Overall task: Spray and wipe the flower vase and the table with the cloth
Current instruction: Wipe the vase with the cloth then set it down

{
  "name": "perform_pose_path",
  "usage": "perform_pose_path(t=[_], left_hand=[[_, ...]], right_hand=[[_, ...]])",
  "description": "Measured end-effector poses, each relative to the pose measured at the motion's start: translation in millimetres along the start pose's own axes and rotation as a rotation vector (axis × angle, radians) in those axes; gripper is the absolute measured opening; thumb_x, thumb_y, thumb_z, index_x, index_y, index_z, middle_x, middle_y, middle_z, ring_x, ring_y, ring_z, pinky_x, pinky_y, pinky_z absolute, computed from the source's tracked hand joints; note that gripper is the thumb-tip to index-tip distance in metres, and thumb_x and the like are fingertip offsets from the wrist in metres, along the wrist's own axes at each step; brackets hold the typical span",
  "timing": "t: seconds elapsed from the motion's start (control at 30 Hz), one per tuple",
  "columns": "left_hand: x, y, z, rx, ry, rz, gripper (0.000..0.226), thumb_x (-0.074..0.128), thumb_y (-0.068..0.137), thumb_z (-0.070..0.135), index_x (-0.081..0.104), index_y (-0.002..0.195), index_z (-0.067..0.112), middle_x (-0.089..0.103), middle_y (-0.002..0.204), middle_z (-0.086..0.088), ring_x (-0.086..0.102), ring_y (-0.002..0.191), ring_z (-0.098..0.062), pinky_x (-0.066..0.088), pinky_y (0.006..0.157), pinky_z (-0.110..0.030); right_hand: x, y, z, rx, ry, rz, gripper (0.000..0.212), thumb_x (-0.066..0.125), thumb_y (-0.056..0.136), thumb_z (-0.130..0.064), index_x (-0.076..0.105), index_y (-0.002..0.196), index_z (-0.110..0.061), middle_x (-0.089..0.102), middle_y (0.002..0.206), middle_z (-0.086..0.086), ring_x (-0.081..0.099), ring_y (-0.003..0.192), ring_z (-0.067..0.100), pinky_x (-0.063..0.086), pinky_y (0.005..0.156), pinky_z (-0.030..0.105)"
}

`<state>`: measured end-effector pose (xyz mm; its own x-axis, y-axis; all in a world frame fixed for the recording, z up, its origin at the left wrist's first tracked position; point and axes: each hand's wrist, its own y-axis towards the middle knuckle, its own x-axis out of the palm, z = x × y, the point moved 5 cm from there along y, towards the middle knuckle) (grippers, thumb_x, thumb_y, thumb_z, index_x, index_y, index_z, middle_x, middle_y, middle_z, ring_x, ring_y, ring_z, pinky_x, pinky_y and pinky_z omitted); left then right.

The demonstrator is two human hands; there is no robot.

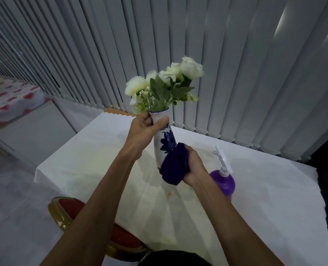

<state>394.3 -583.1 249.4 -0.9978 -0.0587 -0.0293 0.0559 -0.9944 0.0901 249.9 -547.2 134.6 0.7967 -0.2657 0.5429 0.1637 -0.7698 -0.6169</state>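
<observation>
Currently: flower vase (164, 139), centre frame, long axis near upright, tilted slightly. Left hand (143, 129) clasps its neck; right hand (193, 166), lower right, presses bunched cloth (175, 164) against its lower body.

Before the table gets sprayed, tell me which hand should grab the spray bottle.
Right, probably. The spray bottle stands just beside the right hand, which only needs to drop the cloth. The left hand grips the vase by its neck, on the far side.
</observation>
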Motion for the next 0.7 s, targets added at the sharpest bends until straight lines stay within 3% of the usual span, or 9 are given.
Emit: perform_pose_path(t=[0.07,0.13,0.2,0.37,0.53,0.63,0.7], left_hand=[[0.3,-0.9,4.0,0.022,0.12,0.09,0.037,0.083,0.07,0.051,0.071,0.101,0.034,0.079,0.095,0.018,0.074,0.09,-0.002,0.058,0.075,-0.02],[-0.1,-0.7,4.8,0.016,0.2,0.193,0.038,0.082,0.064,0.062,0.072,0.091,0.037,0.078,0.088,0.02,0.073,0.085,0.0,0.059,0.079,-0.027],[-0.2,0.1,2.3,-0.002,0.209,0.23,0.035,0.082,0.063,0.06,0.073,0.088,0.036,0.078,0.086,0.016,0.074,0.086,-0.005,0.06,0.086,-0.036],[-3.9,-1.4,10.9,0.035,0.183,0.268,0.045,0.08,0.07,0.055,0.074,0.106,0.028,0.078,0.098,0.006,0.073,0.095,-0.014,0.058,0.093,-0.044],[6.2,-3.3,19.9,0.06,0.277,0.221,0.05,0.079,0.066,0.061,0.076,0.102,0.027,0.079,0.091,0.008,0.074,0.088,-0.014,0.061,0.083,-0.044],[6.4,-7.7,5.7,0.015,0.142,0.161,0.042,0.083,0.07,0.05,0.077,0.102,0.025,0.08,0.092,0.006,0.075,0.087,-0.013,0.061,0.078,-0.036],[2.0,-9.7,0.7,0.021,0.104,0.129,0.034,0.084,0.074,0.042,0.077,0.102,0.023,0.08,0.091,0.006,0.075,0.085,-0.009,0.058,0.074,-0.028]], right_hand=[[0.3,-0.8,-1.8,-0.048,-0.034,0.075,0.044,0.063,0.095,-0.03,0.07,0.131,-0.005,0.074,0.105,0.015,0.067,0.086,0.033,0.056,0.092,0.049],[-1.3,0.3,-4.2,-0.101,-0.068,0.135,0.036,0.061,0.099,-0.038,0.072,0.121,-0.012,0.078,0.102,0.013,0.071,0.083,0.032,0.058,0.073,0.039],[-0.3,1.3,-7.1,-0.168,-0.121,0.166,0.033,0.054,0.103,-0.041,0.068,0.12,-0.015,0.076,0.114,0.014,0.072,0.096,0.034,0.06,0.074,0.04],[18.3,-16.5,-25.1,-0.414,-0.359,0.242,0.027,0.04,0.108,-0.037,0.058,0.121,-0.023,0.068,0.117,0.007,0.067,0.108,0.032,0.056,0.1,0.057],[59.3,-43.1,-57.4,-0.78,-0.537,0.141,0.033,0.04,0.103,-0.047,0.058,0.129,-0.038,0.068,0.11,-0.012,0.065,0.098,0.008,0.057,0.087,0.036],[58.1,-38.1,-56.4,-0.767,-0.544,0.048,0.031,0.043,0.099,-0.054,0.061,0.123,-0.044,0.07,0.106,-0.017,0.067,0.098,0.007,0.057,0.08,0.03],[36.8,-23.8,-44.8,-0.643,-0.536,0.068,0.033,0.046,0.096,-0.057,0.066,0.117,-0.042,0.074,0.107,-0.012,0.071,0.1,0.016,0.061,0.08,0.037]])
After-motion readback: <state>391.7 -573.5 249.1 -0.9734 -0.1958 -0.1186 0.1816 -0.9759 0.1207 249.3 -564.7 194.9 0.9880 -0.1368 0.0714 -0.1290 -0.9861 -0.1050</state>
